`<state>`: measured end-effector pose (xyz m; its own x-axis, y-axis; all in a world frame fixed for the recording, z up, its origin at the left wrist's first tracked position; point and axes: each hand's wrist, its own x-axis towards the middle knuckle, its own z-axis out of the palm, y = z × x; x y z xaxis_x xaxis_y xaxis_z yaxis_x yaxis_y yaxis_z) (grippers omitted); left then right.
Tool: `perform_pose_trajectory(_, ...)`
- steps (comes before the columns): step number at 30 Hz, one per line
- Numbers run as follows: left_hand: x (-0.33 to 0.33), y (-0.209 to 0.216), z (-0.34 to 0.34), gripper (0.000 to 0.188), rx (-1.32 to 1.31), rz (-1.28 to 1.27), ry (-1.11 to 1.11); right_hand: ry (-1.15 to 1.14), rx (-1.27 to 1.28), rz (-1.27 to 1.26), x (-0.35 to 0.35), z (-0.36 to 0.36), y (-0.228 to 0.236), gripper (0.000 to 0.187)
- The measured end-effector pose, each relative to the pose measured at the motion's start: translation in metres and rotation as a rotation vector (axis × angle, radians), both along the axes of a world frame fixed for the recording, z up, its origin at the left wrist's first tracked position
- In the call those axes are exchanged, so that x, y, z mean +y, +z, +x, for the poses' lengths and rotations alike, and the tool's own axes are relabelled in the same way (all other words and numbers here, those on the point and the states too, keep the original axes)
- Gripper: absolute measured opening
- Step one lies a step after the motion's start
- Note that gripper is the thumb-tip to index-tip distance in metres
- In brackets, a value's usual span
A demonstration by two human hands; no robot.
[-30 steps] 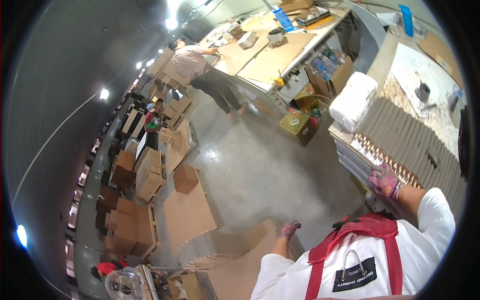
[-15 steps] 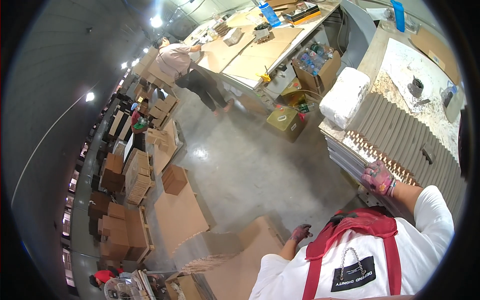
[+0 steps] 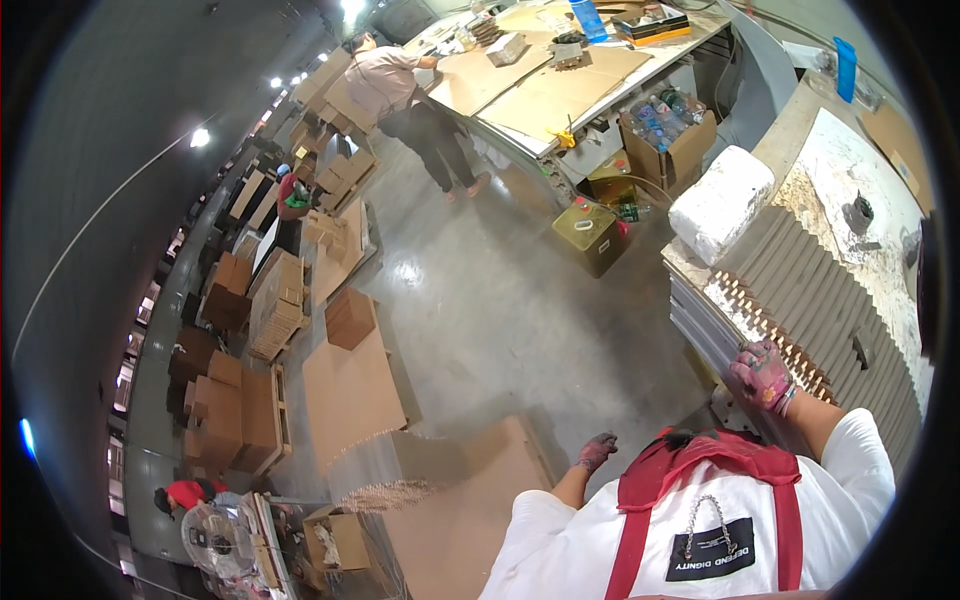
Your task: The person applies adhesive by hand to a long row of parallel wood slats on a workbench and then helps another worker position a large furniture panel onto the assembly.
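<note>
My right hand, in a stained pink patterned glove, is closed at the front edge of the workbench. It touches the ends of a row of long grey strips with pale pegs along their near ends; whatever its fingers hold is hidden. A small dark block lies on top of the strips. My left hand, gloved in a dark reddish pattern, hangs low beside my body over the floor. Its fingers are loosely bent and nothing shows in them.
A white wrapped block stands at the strips' far end. Metal cans and a carton of bottles sit under the far table, where a person stands. On the left lie cardboard sheets, a grey stack and boxes.
My view has turned, so the surroundings shift in the picture, the bench and far table to the right. My right hand stays at the strips' ends; the left still hangs low.
</note>
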<state>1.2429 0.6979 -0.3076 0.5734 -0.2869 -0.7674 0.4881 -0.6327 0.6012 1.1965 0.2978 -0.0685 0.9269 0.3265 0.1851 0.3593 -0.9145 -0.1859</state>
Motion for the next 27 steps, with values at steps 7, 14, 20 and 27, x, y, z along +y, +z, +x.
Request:
perform_pose_trajectory(7, 0.023, -0.046, -0.011, 0.043, -0.065, 0.063, -0.069, -0.007, 0.061, -0.042, 0.001, 0.000, 0.003, 0.030)
perform_pose_trajectory(14, -0.014, -0.009, 0.007, 0.038, -0.098, 0.039, -0.114, -0.020, 0.097, -0.037, 0.000, 0.000, 0.005, 0.032)
perform_pose_trajectory(20, -0.032, 0.004, 0.010, 0.038, -0.125, -0.018, -0.136, -0.024, 0.070, -0.036, -0.001, -0.001, -0.001, 0.033)
perform_pose_trajectory(27, -0.011, -0.016, -0.005, 0.038, -0.091, 0.015, -0.083, -0.018, 0.095, -0.108, -0.002, -0.001, -0.002, 0.034)
